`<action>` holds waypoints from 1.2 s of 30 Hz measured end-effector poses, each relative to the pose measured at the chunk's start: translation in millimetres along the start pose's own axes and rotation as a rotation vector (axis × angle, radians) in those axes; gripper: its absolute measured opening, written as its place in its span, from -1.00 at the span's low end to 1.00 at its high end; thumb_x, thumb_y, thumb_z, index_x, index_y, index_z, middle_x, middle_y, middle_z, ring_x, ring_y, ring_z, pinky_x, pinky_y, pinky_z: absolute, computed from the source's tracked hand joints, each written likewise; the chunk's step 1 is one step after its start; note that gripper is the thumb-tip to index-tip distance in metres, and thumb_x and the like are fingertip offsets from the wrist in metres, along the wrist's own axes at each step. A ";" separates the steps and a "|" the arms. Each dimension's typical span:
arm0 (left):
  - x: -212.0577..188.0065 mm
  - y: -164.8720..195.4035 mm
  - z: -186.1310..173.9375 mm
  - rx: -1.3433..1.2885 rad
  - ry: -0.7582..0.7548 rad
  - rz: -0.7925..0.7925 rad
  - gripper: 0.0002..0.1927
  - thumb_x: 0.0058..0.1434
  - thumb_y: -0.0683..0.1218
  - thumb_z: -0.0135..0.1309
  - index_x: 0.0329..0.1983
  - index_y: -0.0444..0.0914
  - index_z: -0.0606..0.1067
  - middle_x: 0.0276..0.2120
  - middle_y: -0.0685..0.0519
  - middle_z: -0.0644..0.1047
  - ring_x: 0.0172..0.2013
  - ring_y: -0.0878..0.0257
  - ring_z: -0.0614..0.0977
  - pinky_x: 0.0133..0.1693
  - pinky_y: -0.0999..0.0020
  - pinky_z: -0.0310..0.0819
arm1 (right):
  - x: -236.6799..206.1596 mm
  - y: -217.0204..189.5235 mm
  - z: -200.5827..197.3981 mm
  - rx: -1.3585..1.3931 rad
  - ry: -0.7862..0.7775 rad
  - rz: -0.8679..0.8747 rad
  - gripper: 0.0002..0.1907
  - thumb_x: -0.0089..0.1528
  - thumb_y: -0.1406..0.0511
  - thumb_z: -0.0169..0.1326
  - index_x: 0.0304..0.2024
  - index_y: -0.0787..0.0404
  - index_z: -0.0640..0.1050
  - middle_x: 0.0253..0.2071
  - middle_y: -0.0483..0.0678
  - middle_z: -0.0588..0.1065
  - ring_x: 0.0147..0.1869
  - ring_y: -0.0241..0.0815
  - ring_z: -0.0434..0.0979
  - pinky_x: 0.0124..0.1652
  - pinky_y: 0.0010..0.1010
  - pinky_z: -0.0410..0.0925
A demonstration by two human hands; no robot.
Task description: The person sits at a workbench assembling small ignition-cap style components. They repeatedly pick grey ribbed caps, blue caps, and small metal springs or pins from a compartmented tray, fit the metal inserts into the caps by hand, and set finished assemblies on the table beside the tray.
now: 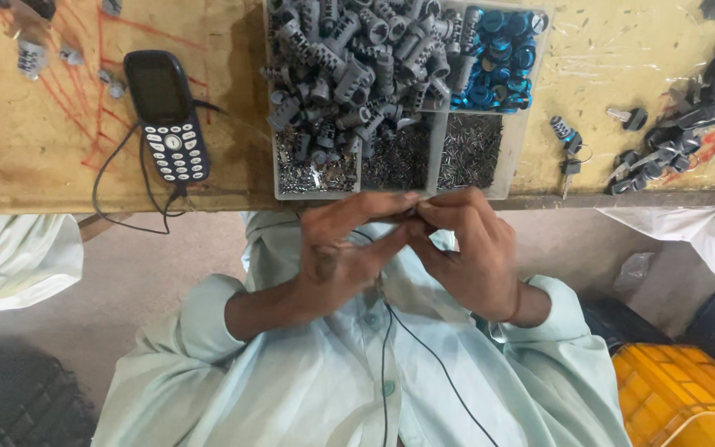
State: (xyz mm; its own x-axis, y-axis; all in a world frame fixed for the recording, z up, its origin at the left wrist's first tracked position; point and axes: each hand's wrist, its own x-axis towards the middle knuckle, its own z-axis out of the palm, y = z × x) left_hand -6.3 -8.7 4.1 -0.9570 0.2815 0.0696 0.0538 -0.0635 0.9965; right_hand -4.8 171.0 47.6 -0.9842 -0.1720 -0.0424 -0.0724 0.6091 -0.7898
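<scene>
Held grey cylinders, blue rings and small dark pins in a compartmented tray (516,157). Left hand (343,248) and right hand (472,244) pressed fingertip to fingertip below, pinching a small dark part (411,213), perhaps metal.

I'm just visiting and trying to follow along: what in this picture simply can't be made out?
- Head view: whatever sits between the left hand and right hand is hidden by the fingertips.
- Small dark bits in the lower compartments of the clear tray are too small to tell.
- Grey parts and blue rings are cut off by the top edge.
- Yellow crate is cut off by the corner.
</scene>
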 end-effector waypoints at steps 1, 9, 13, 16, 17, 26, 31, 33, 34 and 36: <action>0.8 -1.8 -2.0 0.010 0.019 -0.032 -0.72 0.28 -0.29 0.26 0.05 -0.32 0.56 -0.05 -0.08 0.67 -0.06 0.17 0.76 0.01 0.39 0.67 | 5.9 0.3 -12.2 0.175 -0.130 0.141 -0.64 0.05 0.40 0.34 -0.12 0.23 0.55 -0.13 -0.10 0.51 -0.18 -0.28 0.66 -0.25 -0.47 0.51; 8.1 -13.9 -17.0 0.024 -0.175 0.174 -0.76 0.24 -0.28 0.32 -0.04 -0.30 0.59 -0.10 -0.05 0.67 -0.10 0.17 0.76 -0.04 0.38 0.69 | 60.9 76.2 -42.8 -0.488 0.177 -0.028 -0.84 0.44 0.45 0.34 -0.17 0.32 0.58 -0.27 0.02 0.49 -0.25 -0.15 0.51 -0.24 -0.37 0.32; 11.9 -18.9 -19.4 -0.171 -0.238 0.030 -0.78 0.21 -0.27 0.32 -0.08 -0.28 0.59 -0.11 -0.06 0.68 -0.13 0.17 0.77 -0.06 0.35 0.70 | 50.1 82.1 -49.2 0.059 0.160 0.086 -0.96 0.45 0.51 0.11 -0.10 0.35 0.50 -0.19 -0.03 0.53 -0.23 -0.30 0.57 -0.21 -0.53 0.43; 15.8 -24.8 -14.4 0.005 -0.249 0.154 -0.78 0.25 -0.25 0.34 -0.08 -0.27 0.58 -0.07 -0.03 0.67 -0.06 0.16 0.76 -0.03 0.37 0.70 | 28.2 66.2 -55.8 0.620 0.095 0.337 -0.91 0.38 0.50 0.03 -0.08 0.31 0.51 -0.24 -0.08 0.52 -0.24 -0.30 0.57 -0.19 -0.51 0.48; 16.5 -26.1 -13.6 0.140 -0.279 0.241 -0.74 0.21 -0.28 0.31 -0.04 -0.30 0.57 -0.05 -0.06 0.64 -0.04 0.12 0.73 -0.01 0.32 0.68 | 19.1 59.8 -54.5 0.650 0.023 0.362 -0.84 0.38 0.54 0.01 0.00 0.35 0.52 -0.21 -0.05 0.51 -0.20 -0.25 0.59 -0.16 -0.46 0.52; 26.1 -20.9 -18.6 0.555 -0.319 0.640 -0.82 0.31 -0.24 0.22 -0.07 -0.34 0.49 0.07 -0.16 0.52 0.07 -0.02 0.63 0.10 0.15 0.62 | -19.4 54.3 -32.9 0.657 -0.181 0.172 -0.72 0.27 0.60 0.12 0.04 0.42 0.57 -0.07 0.06 0.52 -0.02 -0.21 0.61 -0.02 -0.41 0.54; 27.0 -17.1 -20.6 0.562 -0.335 0.692 -0.84 0.35 -0.25 0.22 -0.10 -0.33 0.46 0.08 -0.15 0.52 0.09 -0.01 0.63 0.12 0.16 0.61 | -22.3 58.0 -24.2 0.706 -0.169 0.375 -0.84 0.29 0.56 0.13 -0.07 0.43 0.60 -0.18 0.08 0.59 -0.20 -0.20 0.67 -0.22 -0.44 0.54; 27.6 -17.1 -22.2 0.593 -0.336 0.704 -0.82 0.32 -0.24 0.22 -0.11 -0.33 0.45 0.07 -0.15 0.52 0.08 -0.02 0.63 0.11 0.15 0.61 | -24.6 62.5 -20.4 0.702 -0.179 0.413 -0.84 0.29 0.55 0.14 -0.07 0.42 0.55 -0.21 0.08 0.59 -0.23 -0.20 0.67 -0.24 -0.43 0.53; 28.1 -17.4 -22.8 0.607 -0.339 0.711 -0.82 0.30 -0.24 0.22 -0.12 -0.33 0.45 0.06 -0.16 0.52 0.07 -0.02 0.63 0.11 0.14 0.62 | -25.4 65.4 -19.2 0.695 -0.202 0.419 -0.81 0.29 0.55 0.15 -0.05 0.41 0.50 -0.22 0.07 0.58 -0.22 -0.21 0.66 -0.24 -0.43 0.53; 28.2 -17.6 -21.0 0.559 -0.316 0.747 -0.76 0.22 -0.24 0.25 -0.15 -0.38 0.43 0.01 -0.22 0.52 0.00 -0.06 0.63 0.06 0.11 0.63 | -24.4 70.1 -17.7 0.739 -0.278 0.393 -0.71 0.30 0.54 0.13 0.02 0.35 0.37 -0.17 0.04 0.53 -0.15 -0.22 0.63 -0.18 -0.42 0.52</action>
State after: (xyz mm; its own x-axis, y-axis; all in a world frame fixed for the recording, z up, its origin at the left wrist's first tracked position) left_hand -40.2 -19.7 -12.4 -0.5062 0.6017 0.6178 0.8186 0.1099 0.5637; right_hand 11.3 231.6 4.1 -0.8341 -0.2964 -0.4653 0.4806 0.0238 -0.8766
